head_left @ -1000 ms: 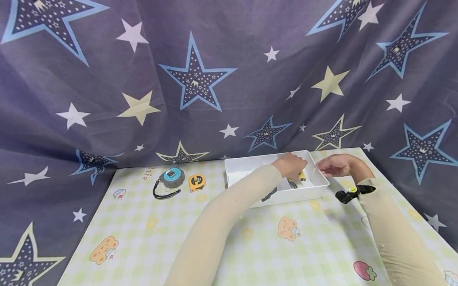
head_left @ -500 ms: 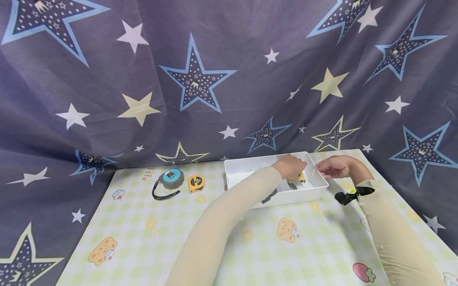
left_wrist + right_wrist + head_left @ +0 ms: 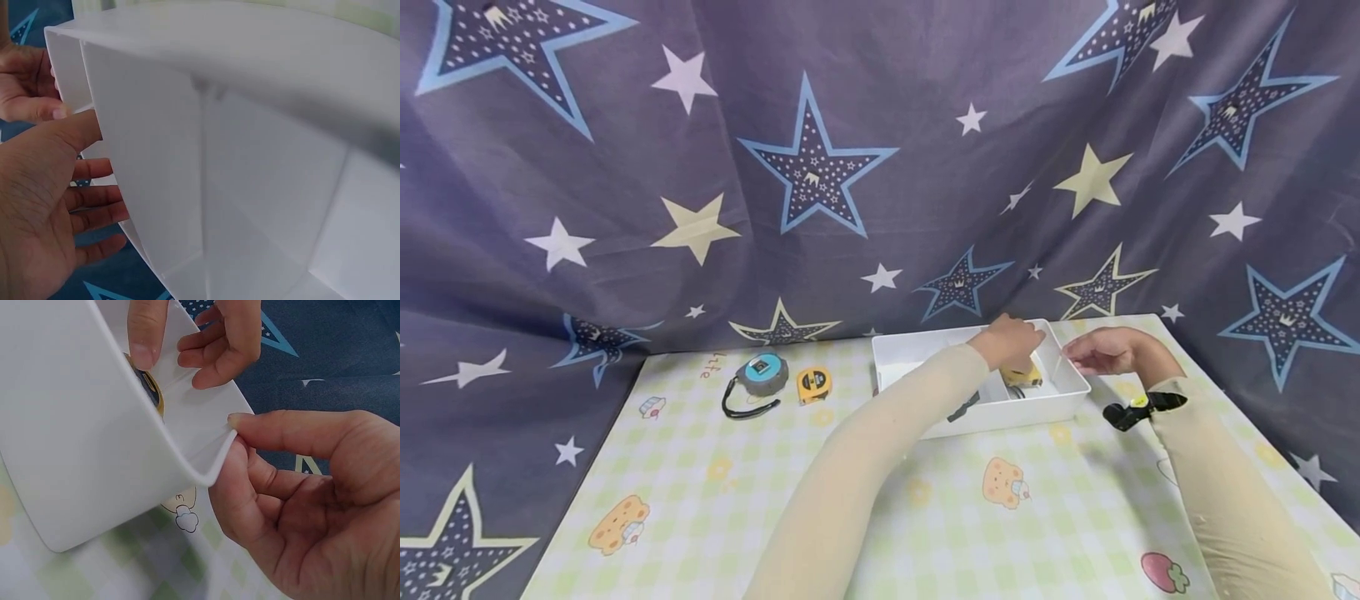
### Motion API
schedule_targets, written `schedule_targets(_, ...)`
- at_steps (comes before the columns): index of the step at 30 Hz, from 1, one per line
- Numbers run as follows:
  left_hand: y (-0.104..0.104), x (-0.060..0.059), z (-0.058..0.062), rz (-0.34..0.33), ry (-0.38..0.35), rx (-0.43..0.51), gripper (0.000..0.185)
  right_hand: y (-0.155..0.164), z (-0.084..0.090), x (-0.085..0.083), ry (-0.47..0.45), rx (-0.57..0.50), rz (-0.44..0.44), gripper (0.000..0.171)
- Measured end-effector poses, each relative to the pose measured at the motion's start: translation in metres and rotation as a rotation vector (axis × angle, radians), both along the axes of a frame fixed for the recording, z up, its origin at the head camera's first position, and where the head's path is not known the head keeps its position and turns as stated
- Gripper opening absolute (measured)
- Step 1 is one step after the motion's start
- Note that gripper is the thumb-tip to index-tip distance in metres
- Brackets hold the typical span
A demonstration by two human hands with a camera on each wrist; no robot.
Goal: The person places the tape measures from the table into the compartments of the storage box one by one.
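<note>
A white divided tray [image 3: 925,346] stands at the back right of the table. My left hand [image 3: 1011,340] is at the tray's far right wall, thumb inside and fingers curled outside it; the right wrist view shows this hand [image 3: 231,331] straddling the wall. Below the thumb, a yellow tape measure [image 3: 1022,377] lies in the right compartment, also visible as the yellow tape measure [image 3: 150,390] in the right wrist view. My right hand [image 3: 1101,350] pinches the tray's right corner between thumb and fingers [image 3: 294,431]. The tray [image 3: 250,156] fills the left wrist view.
A grey and blue tape measure [image 3: 760,373] with a black strap and a small yellow tape measure [image 3: 813,382] lie left of the tray on the checked mat. A dark item [image 3: 962,407] lies in the tray. A star-printed cloth hangs behind.
My left hand has lifted off the yellow tape measure inside the tray and risen to the far wall; the tape measure now lies uncovered. The right hand has kept its hold.
</note>
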State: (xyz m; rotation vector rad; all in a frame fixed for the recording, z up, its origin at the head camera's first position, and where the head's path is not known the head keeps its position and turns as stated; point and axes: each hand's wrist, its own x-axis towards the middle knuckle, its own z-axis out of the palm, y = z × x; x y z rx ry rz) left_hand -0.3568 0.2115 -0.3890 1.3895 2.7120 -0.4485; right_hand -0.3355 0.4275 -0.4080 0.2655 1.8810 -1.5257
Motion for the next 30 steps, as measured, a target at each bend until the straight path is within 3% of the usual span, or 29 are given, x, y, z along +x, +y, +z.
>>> schedule_targets(7, 0.000, -0.004, -0.004, -0.026, 0.045, -0.008, 0.059, -0.002, 0.000, 0.001, 0.000, -0.016, 0.019, 0.029)
schedule_targets(18, -0.010, -0.002, 0.003, -0.063, 0.115, 0.018, 0.073, -0.004, 0.006, 0.004, 0.007, -0.002, 0.039, 0.027)
schedule_targets(30, -0.046, 0.007, 0.025, -0.173, 0.226, 0.022, 0.080, -0.005, 0.002, 0.000, 0.022, 0.102, 0.053, 0.024)
